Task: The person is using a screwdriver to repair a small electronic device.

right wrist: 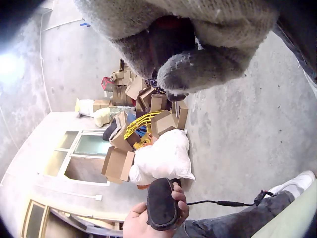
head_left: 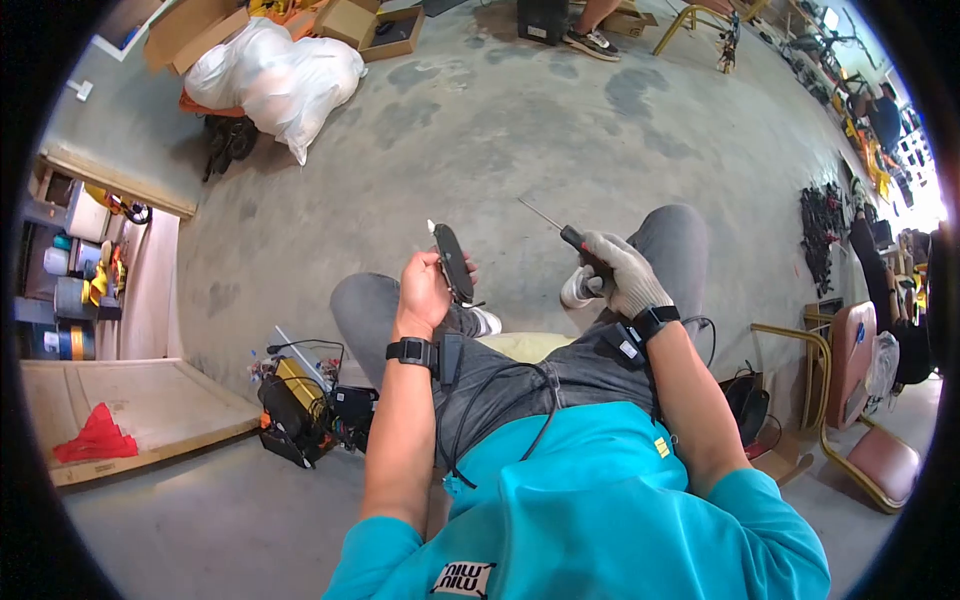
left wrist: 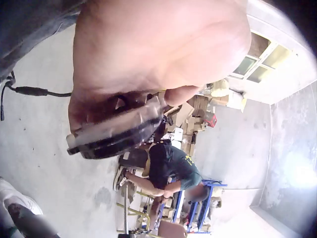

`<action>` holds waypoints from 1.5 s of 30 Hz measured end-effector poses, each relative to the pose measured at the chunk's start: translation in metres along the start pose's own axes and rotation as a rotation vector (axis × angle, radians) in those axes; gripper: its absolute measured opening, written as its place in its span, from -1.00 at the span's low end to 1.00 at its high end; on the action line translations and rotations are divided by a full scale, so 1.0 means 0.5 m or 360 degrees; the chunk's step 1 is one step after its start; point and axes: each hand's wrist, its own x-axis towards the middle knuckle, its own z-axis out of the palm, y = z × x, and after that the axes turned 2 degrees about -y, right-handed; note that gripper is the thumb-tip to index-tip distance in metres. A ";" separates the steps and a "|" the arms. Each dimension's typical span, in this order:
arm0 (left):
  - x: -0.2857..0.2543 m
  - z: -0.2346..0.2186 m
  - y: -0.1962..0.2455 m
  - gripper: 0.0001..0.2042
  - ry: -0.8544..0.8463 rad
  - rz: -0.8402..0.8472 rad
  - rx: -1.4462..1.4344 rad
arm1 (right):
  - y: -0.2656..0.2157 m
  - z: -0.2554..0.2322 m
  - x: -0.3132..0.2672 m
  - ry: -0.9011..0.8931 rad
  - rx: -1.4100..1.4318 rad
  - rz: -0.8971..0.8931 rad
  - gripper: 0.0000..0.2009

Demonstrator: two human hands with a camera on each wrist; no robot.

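Observation:
My bare left hand [head_left: 424, 292] grips a black oblong device [head_left: 453, 262] with rounded ends, held above the lap. Its smooth dark face [right wrist: 163, 203] shows in the right wrist view, with fingers along one edge. In the left wrist view its layered side lies under the fingers. A thin black cable with an inline connector [left wrist: 30, 91] runs close by. My right hand [head_left: 628, 275], in a pale knit glove, holds a screwdriver [head_left: 572, 236] by its black and red handle. The thin metal shaft points up and left, apart from the device.
A white bag [head_left: 275, 80] and cardboard boxes [head_left: 395, 35] lie on the floor ahead. Tools and a black pouch [head_left: 290, 420] sit by my left knee. A wooden board [head_left: 150, 400] bears a red cloth. A chair [head_left: 850, 370] stands at right; another person is ahead.

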 end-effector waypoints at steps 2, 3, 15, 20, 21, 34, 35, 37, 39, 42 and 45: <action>-0.014 0.024 -0.001 -0.59 -0.0085 0.0070 -0.0021 | -0.002 0.006 -0.002 -0.0035 -0.0035 -0.0020 -0.64; -0.016 0.029 -0.005 -0.62 -0.0104 0.0056 -0.0038 | -0.004 0.006 -0.002 -0.0028 -0.0069 -0.0033 -0.63; -0.041 0.057 -0.012 -0.63 0.0020 0.0236 0.0250 | -0.012 0.008 -0.010 -0.0076 -0.0147 -0.0155 -0.67; -0.030 0.042 -0.013 -0.63 0.0026 0.0276 0.0256 | -0.019 0.004 -0.013 -0.0155 -0.0131 -0.0162 -0.69; -0.030 0.042 -0.013 -0.63 0.0038 0.0271 0.0276 | -0.020 0.006 -0.012 -0.0160 -0.0139 -0.0153 -0.69; -0.032 0.024 -0.017 -0.67 0.0079 0.0180 0.0384 | 0.005 0.042 0.011 -0.0308 -0.0007 -0.0072 -0.67; -0.031 0.021 -0.018 -0.67 0.0079 0.0188 0.0384 | 0.006 0.042 0.009 -0.0302 -0.0042 -0.0075 -0.69; -0.031 0.028 -0.021 -0.65 0.0133 0.0205 0.0373 | 0.008 0.041 0.006 -0.0271 -0.0065 -0.0096 -0.69; -0.026 0.036 -0.024 -0.62 0.0134 0.0213 0.0423 | 0.005 0.035 0.003 -0.0231 -0.0090 -0.0122 -0.69; -0.016 0.046 -0.023 -0.57 0.0157 0.0208 0.0536 | -0.005 0.033 -0.003 -0.0215 -0.0152 -0.0124 -0.68; -0.013 0.050 -0.023 -0.52 0.0193 0.0182 0.0588 | -0.012 0.043 -0.016 -0.0146 -0.0163 -0.0153 -0.68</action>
